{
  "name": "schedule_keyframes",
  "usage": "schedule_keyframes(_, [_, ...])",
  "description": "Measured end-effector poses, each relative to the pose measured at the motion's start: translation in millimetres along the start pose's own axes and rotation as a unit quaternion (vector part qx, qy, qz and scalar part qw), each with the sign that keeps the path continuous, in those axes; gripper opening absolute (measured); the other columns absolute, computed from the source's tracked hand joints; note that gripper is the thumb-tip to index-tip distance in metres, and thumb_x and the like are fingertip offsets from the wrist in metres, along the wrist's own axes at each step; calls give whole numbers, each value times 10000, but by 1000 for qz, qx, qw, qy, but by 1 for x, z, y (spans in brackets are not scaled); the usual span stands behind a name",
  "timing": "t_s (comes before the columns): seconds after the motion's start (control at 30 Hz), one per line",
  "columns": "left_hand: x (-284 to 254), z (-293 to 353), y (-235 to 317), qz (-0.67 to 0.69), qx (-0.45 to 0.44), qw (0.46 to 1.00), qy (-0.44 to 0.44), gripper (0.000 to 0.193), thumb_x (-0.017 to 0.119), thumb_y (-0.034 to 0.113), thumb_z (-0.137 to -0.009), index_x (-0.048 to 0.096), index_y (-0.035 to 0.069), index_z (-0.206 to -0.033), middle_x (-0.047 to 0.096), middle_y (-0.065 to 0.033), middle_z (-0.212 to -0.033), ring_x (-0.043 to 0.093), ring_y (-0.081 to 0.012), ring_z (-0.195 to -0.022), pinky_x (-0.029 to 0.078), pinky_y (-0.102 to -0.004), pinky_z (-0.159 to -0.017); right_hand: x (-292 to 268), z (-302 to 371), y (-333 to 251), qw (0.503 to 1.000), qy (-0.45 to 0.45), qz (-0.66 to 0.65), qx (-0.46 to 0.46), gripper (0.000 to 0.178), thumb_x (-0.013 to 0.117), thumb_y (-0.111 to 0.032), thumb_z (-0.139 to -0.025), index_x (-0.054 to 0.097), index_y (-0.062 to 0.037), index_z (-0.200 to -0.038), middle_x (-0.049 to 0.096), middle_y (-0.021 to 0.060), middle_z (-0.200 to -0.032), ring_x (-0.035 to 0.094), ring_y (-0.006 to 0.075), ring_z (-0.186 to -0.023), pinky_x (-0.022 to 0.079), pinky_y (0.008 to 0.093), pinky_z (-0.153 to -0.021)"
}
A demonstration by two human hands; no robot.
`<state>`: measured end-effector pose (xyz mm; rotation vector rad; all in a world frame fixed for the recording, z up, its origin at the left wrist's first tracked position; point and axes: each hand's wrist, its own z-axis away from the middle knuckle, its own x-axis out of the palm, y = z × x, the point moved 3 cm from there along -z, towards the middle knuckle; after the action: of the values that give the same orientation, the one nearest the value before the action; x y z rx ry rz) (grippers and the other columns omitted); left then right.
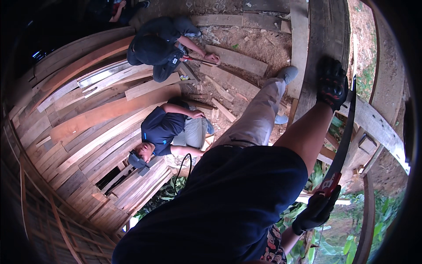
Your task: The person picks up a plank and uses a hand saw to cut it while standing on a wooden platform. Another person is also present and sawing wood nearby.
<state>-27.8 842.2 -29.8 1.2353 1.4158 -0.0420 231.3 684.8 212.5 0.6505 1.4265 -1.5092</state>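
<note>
My left hand (330, 82), in a black glove, rests on a wide dark weathered plank (329, 31). Its fingers lie over the wood. In my right hand (317, 212), also gloved in black, is the handle of a handsaw (343, 147). The handle is red with white marks. The long dark blade reaches from it to the plank's edge beside my left hand. Whether the teeth touch the wood, I cannot tell.
Pale boards (380, 128) cross beside the saw. A crouching co-worker (154, 48) reaches toward a board on the sawdust-covered ground. Another co-worker in a cap (162, 125) sits nearby. Many planks (96, 114) form a wall-like surface. Green leaves (382, 220) show below the boards.
</note>
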Motion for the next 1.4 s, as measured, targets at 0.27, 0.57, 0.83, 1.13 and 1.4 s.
schedule_keyframes(0.27, [-2, -1, 2, 33, -34, 999, -27, 234, 597, 140, -965, 676, -27, -1109, 603, -257, -1234, 560, -457, -1239, 422, -571, -1124, 4, -12, -11, 979, 63, 57, -184, 504, 577, -160, -1089, 520, 12, -1559, 734, 195, -1239, 617, 155, -725, 502, 297, -642])
schedule_keyframes(0.57, [5, 3, -3, 5, -64, 992, -107, 313, 586, 217, -1000, 709, 0, -1188, 607, -234, -1370, 525, -456, -1356, 381, -584, -1189, -5, 2, -38, 994, -17, -108, 20, 648, 669, -176, -1028, 459, 11, -1611, 639, 208, -1447, 676, 226, -931, 550, 356, -832])
schedule_keyframes(0.83, [-3, -9, 6, 7, -26, 992, -127, 265, 626, 189, -974, 709, -22, -1109, 626, -227, -1301, 524, -467, -1325, 349, -623, -1211, 4, 14, -18, 973, -72, -198, 97, 644, 638, -118, -1020, 442, 5, -1621, 649, 202, -1423, 660, 288, -1175, 528, 414, -987])
schedule_keyframes(1.13, [-5, -12, 7, -113, 66, 988, -83, 181, 638, 239, -983, 653, 64, -940, 601, -163, -1145, 551, -404, -1158, 436, -560, -1053, 15, -38, -32, 978, -52, -199, 43, 532, 693, -49, -954, 619, -3, -1479, 724, 246, -1347, 755, 397, -1162, 595, 448, -974])
schedule_keyframes(1.4, [12, 1, -2, -197, 75, 967, -142, 293, 579, 328, -1028, 672, 57, -972, 604, -180, -1153, 570, -387, -1131, 468, -531, -1000, 80, -142, -20, 956, -18, -292, -16, 682, 678, -188, -990, 471, -232, -1638, 698, 160, -1395, 741, 374, -1086, 591, 431, -925])
